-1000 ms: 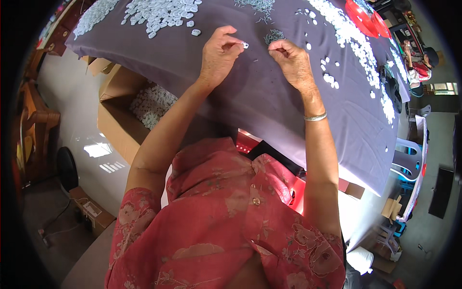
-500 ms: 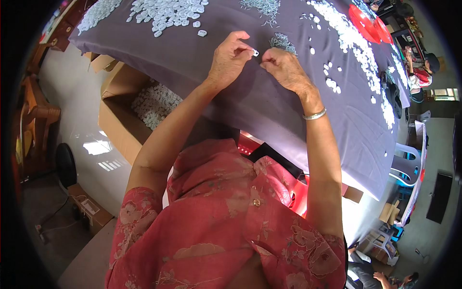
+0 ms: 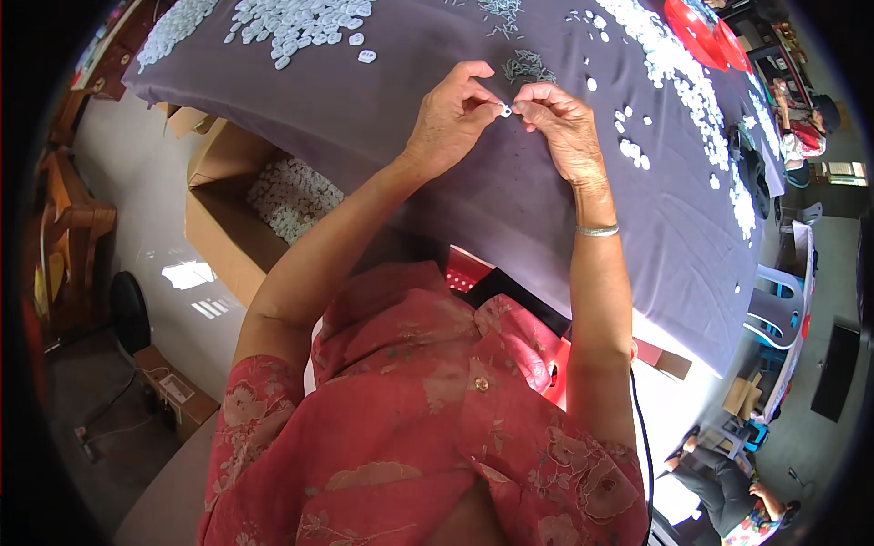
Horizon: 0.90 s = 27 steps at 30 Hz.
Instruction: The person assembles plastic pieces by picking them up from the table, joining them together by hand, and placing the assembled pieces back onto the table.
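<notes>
Between our left thumb and forefinger we pinch a small white piece (image 3: 505, 110), our left hand (image 3: 451, 118) holding it above the purple cloth (image 3: 510, 218). Our right hand (image 3: 566, 127) meets it at three o'clock, thumb and forefinger narrowed together; whether they grip anything we cannot tell. Outward from the piece, we have grey pins (image 3: 528, 66) at one o'clock, a red basin (image 3: 696, 36) at two, our bracelet (image 3: 597, 231) at five, an open box (image 3: 223, 237) of white pieces at eight, and a white heap (image 3: 296, 27) at ten.
</notes>
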Each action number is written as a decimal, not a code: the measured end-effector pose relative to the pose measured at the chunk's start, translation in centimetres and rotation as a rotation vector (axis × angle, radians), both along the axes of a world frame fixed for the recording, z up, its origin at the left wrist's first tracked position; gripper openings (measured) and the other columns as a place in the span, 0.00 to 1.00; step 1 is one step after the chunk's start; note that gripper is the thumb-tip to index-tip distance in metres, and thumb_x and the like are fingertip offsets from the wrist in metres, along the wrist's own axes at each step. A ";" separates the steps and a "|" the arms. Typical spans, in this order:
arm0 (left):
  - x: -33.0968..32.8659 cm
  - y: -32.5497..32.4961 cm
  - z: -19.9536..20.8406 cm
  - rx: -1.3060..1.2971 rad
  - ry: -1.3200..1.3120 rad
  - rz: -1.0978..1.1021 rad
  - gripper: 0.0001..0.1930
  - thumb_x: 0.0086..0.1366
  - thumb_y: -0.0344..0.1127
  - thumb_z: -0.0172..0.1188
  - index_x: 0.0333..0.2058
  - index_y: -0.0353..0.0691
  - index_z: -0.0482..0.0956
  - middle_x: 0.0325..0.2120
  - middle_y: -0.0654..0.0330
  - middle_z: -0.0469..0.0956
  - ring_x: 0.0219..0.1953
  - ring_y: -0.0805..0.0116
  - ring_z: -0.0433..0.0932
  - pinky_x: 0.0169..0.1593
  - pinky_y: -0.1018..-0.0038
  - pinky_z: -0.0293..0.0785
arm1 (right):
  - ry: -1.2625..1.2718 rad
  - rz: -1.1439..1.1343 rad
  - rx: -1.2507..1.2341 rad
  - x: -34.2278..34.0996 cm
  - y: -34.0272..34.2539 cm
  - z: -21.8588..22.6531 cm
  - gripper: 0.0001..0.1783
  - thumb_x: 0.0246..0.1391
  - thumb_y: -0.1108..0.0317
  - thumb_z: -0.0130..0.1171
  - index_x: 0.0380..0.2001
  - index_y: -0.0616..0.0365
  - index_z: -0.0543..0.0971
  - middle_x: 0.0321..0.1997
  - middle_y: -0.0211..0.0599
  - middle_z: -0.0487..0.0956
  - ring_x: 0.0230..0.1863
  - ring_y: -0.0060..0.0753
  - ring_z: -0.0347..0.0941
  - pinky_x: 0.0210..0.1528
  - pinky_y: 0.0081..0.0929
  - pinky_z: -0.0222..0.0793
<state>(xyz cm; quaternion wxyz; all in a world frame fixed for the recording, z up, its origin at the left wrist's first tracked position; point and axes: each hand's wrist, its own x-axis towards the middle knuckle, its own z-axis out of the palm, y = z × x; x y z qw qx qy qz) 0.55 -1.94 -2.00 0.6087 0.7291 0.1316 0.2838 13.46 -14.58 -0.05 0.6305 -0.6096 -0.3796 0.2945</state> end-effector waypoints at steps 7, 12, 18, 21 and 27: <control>-0.2 0.0 0.1 0.020 0.018 -0.024 0.21 0.59 0.24 0.58 0.51 0.37 0.65 0.30 0.63 0.79 0.35 0.78 0.76 0.41 0.80 0.73 | -0.094 -0.048 -0.003 0.0 0.4 0.1 0.06 0.52 0.78 0.55 0.33 0.60 0.80 0.29 0.24 0.77 0.30 0.13 0.68 0.32 0.13 0.64; -0.3 0.0 0.1 0.041 0.006 -0.033 0.21 0.59 0.25 0.58 0.51 0.37 0.65 0.31 0.63 0.79 0.34 0.78 0.76 0.40 0.80 0.73 | -0.134 -0.065 -0.008 -0.3 0.7 0.0 0.06 0.53 0.79 0.55 0.33 0.60 0.80 0.28 0.21 0.75 0.30 0.11 0.66 0.31 0.12 0.63; -0.2 -0.1 0.1 0.069 0.012 -0.012 0.22 0.59 0.26 0.59 0.52 0.37 0.65 0.30 0.63 0.78 0.34 0.78 0.76 0.39 0.80 0.73 | -0.162 -0.054 -0.024 -0.8 0.8 -0.2 0.03 0.55 0.76 0.55 0.32 0.60 0.77 0.28 0.21 0.73 0.27 0.13 0.64 0.31 0.13 0.63; 0.0 0.0 -0.2 0.064 -0.038 0.019 0.22 0.57 0.26 0.60 0.50 0.36 0.65 0.29 0.58 0.80 0.32 0.68 0.80 0.39 0.74 0.75 | -0.170 -0.043 -0.004 -0.9 0.8 -0.3 0.02 0.55 0.78 0.54 0.31 0.60 0.76 0.27 0.20 0.71 0.27 0.12 0.62 0.30 0.13 0.62; -0.1 0.0 0.0 0.096 -0.026 0.020 0.23 0.57 0.26 0.60 0.50 0.36 0.64 0.29 0.57 0.80 0.32 0.67 0.80 0.39 0.73 0.75 | -0.179 -0.034 0.001 -1.1 0.8 -0.5 0.02 0.57 0.76 0.53 0.33 0.60 0.76 0.29 0.21 0.72 0.28 0.13 0.64 0.32 0.13 0.63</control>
